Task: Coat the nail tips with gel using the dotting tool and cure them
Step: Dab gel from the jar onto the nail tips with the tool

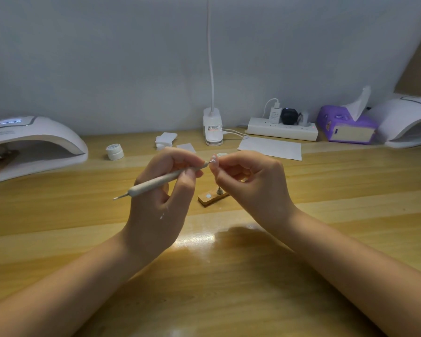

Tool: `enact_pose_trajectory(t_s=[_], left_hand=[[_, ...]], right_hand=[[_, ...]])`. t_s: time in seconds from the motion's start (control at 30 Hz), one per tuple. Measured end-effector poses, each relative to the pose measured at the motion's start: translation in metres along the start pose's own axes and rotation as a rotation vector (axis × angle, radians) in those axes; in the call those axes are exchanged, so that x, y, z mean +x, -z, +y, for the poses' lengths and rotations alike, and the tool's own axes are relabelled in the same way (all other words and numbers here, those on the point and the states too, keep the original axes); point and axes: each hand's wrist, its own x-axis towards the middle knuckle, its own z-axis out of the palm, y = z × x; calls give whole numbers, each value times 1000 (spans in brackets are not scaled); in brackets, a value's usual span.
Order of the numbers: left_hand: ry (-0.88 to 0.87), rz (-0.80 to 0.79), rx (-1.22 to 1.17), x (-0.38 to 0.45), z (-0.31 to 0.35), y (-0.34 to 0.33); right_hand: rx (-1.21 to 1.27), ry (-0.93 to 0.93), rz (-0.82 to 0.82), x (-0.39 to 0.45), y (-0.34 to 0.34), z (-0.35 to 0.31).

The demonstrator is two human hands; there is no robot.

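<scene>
Forearms fill the lower frame above the table (pixel 229 288). At centre, the left hand (pixel 161 190) pinches the dotting tool (pixel 156 182); the right hand (pixel 250 181) pinches a nail tip (pixel 214 164). A shaky grip could smear gel onto skin.

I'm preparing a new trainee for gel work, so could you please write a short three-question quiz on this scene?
1. True or false: the left hand holds the slim white dotting tool with its working end at the small pale nail tip.
2. Which hand pinches the nail tip? A) left B) right C) neither
3. Fill in: the small white gel jar with its lid on stands on the wooden table beside the white dome-shaped curing lamp on the ___ side.

Key: 1 true; 2 B, the right hand; 3 left.
</scene>
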Motion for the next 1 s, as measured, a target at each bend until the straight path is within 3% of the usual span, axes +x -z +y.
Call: enact_pose_trajectory(t_s=[0.57, 1.0], left_hand=[[-65, 75, -31, 1, 2, -2], [39, 97, 80, -10, -16, -3]], right_hand=[[21, -38, -27, 0, 1, 1], [-40, -75, -64, -11, -5, 18]])
